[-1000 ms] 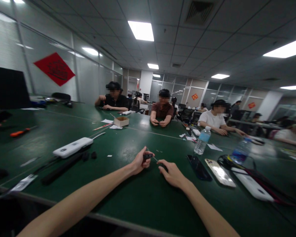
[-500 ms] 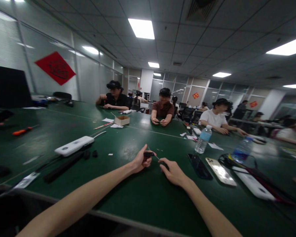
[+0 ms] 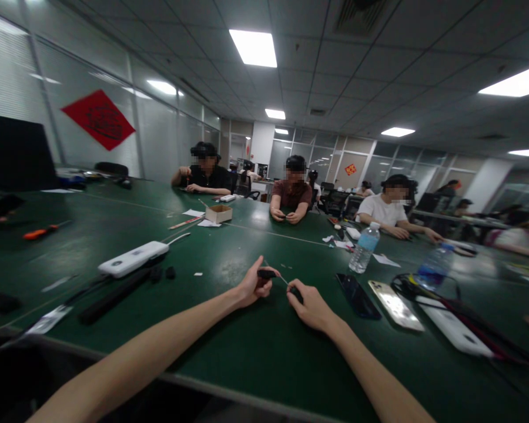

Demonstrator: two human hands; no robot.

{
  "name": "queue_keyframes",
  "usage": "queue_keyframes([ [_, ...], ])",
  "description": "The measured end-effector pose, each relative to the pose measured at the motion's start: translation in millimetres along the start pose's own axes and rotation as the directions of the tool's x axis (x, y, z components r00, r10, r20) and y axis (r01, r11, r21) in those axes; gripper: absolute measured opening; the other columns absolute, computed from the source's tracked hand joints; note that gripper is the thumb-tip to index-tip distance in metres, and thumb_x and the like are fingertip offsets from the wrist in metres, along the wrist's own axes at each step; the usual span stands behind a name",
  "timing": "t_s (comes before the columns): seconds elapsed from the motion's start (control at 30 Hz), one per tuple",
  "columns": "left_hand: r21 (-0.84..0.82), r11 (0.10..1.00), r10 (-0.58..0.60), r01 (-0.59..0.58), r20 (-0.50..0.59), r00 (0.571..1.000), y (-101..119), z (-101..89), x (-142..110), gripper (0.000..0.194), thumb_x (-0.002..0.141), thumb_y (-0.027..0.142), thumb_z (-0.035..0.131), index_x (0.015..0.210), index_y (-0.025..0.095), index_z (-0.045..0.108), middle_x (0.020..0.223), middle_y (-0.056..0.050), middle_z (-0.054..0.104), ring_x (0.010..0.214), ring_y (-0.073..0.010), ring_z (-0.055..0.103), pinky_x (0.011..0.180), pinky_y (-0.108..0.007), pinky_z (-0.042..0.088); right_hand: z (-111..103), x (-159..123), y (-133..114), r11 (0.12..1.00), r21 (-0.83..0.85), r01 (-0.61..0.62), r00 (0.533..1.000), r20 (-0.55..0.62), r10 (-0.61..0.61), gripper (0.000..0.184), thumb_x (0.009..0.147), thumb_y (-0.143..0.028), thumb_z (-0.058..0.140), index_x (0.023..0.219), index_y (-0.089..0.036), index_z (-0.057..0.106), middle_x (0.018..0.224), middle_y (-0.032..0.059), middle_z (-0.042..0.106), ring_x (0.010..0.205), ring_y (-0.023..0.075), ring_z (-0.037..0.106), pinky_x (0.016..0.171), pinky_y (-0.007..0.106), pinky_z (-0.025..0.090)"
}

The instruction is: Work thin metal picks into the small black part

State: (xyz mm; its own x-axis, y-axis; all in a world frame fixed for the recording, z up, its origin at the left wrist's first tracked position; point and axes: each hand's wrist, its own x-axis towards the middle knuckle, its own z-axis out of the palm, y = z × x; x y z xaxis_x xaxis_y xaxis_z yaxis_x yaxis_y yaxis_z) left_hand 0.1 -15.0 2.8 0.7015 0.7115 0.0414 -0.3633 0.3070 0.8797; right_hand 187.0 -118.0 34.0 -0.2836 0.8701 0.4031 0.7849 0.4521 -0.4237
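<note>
So, my left hand (image 3: 250, 286) grips a small black plastic piece (image 3: 267, 274) and my right hand (image 3: 311, 306) pinches a second black piece (image 3: 296, 294), with a thin wire (image 3: 281, 279) running between them, all over the green table (image 3: 229, 346). Just right of my hands lie a dark phone (image 3: 355, 296) and a gold phone (image 3: 395, 305); a white power strip (image 3: 133, 259) sits to the left.
</note>
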Motion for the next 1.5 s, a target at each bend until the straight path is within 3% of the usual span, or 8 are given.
queue_keyframes([
  [0.33, 0.032, 1.000, 0.000, 0.000, -0.019, 1.000, 1.7, 4.3, -0.8, 0.055, 0.079, 0.065, 0.032, 0.089, 0.016, 0.054, 0.044, 0.006, 0.037, 0.032, -0.0049, 0.023, 0.038, -0.018, 0.014, 4.7, 1.7, 2.3, 0.999, -0.029, -0.018, 0.997, -0.082, 0.015, 0.015, 0.083, -0.032, 0.049, 0.080, -0.018, 0.052, 0.062, -0.0025, 0.054, 0.054, 0.0103, 0.048, 0.056, 0.021, 0.034],
  [0.47, 0.184, 0.983, 0.026, -0.008, -0.093, 0.995, -3.5, 13.6, 0.8, 0.039, 0.077, 0.059, 0.046, 0.087, 0.021, 0.045, 0.048, 0.010, 0.032, 0.033, -0.0034, 0.021, 0.038, -0.016, 0.013, 10.0, 4.6, -2.9, 1.000, 0.014, -0.014, 0.985, -0.174, 0.016, 0.023, 0.082, -0.037, 0.053, 0.072, -0.018, 0.049, 0.060, -0.0036, 0.052, 0.053, 0.0092, 0.047, 0.054, 0.020, 0.034],
  [0.57, 0.357, 0.934, 0.064, -0.019, -0.114, 0.991, -8.6, 20.8, 1.2, 0.040, 0.075, 0.060, 0.050, 0.087, 0.023, 0.040, 0.050, 0.011, 0.033, 0.034, -0.0025, 0.021, 0.037, -0.015, 0.014, 12.8, 6.9, -10.9, 0.997, 0.081, 0.007, 0.978, -0.210, 0.010, 0.020, 0.080, -0.038, 0.056, 0.082, -0.018, 0.052, 0.062, -0.0043, 0.053, 0.054, 0.0093, 0.049, 0.054, 0.020, 0.036],
  [0.73, 0.487, 0.873, 0.079, -0.037, -0.068, 0.995, -10.6, 29.6, -1.9, 0.041, 0.077, 0.062, 0.043, 0.087, 0.023, 0.040, 0.056, 0.008, 0.043, 0.035, -0.0023, 0.026, 0.036, -0.015, 0.016, 10.4, 4.9, -17.1, 0.997, 0.036, 0.072, 0.965, -0.254, -0.060, 0.030, 0.074, -0.037, 0.065, 0.097, -0.020, 0.055, 0.085, 0.0022, 0.060, 0.077, 0.0162, 0.056, 0.070, 0.025, 0.041],
  [0.87, 0.469, 0.883, 0.021, 0.001, -0.042, 0.999, -8.9, 29.1, -3.1, 0.042, 0.078, 0.064, 0.039, 0.087, 0.022, 0.041, 0.053, 0.009, 0.038, 0.035, -0.0032, 0.025, 0.036, -0.016, 0.015, 7.8, 3.5, -14.6, 0.996, 0.014, 0.092, 0.967, -0.242, -0.086, 0.019, 0.083, -0.031, 0.053, 0.099, -0.021, 0.059, 0.089, 0.0047, 0.059, 0.081, 0.0175, 0.056, 0.074, 0.027, 0.042],
  [1.1, 0.595, 0.798, 0.049, -0.097, 0.097, 0.994, 6.0, 22.5, -6.9, 0.038, 0.080, 0.052, 0.048, 0.100, 0.019, 0.048, 0.064, 0.003, 0.051, 0.041, -0.0052, 0.040, 0.040, -0.017, 0.029, -0.7, 5.8, -3.2, 0.986, 0.167, -0.016, 0.937, -0.342, 0.074, 0.019, 0.086, -0.031, 0.047, 0.091, -0.019, 0.060, 0.087, 0.0045, 0.062, 0.081, 0.0171, 0.057, 0.074, 0.026, 0.042],
  [1.3, 0.576, 0.801, 0.137, -0.161, 0.086, 0.987, 8.9, 16.9, -4.7, 0.039, 0.077, 0.044, 0.058, 0.102, 0.015, 0.055, 0.069, 0.000, 0.054, 0.050, -0.0078, 0.048, 0.047, -0.020, 0.038, 2.4, 9.8, 12.2, 0.901, 0.413, -0.134, 0.922, -0.281, 0.266, 0.027, 0.080, -0.042, 0.053, 0.085, -0.017, 0.063, 0.071, 0.0033, 0.062, 0.062, 0.0152, 0.057, 0.057, 0.024, 0.045],
  [1.5, 0.434, 0.892, 0.123, -0.127, 0.037, 0.992, 9.6, 17.6, -5.4, 0.038, 0.073, 0.043, 0.063, 0.097, 0.014, 0.059, 0.076, -0.004, 0.055, 0.065, -0.0121, 0.053, 0.050, -0.020, 0.039, 12.4, 9.8, 22.5, 0.659, 0.674, -0.335, 0.904, 0.032, 0.427, 0.049, 0.074, -0.057, 0.055, 0.099, -0.015, 0.058, 0.039, -0.0086, 0.040, 0.027, 0.0064, 0.031, 0.025, 0.016, 0.024],
])
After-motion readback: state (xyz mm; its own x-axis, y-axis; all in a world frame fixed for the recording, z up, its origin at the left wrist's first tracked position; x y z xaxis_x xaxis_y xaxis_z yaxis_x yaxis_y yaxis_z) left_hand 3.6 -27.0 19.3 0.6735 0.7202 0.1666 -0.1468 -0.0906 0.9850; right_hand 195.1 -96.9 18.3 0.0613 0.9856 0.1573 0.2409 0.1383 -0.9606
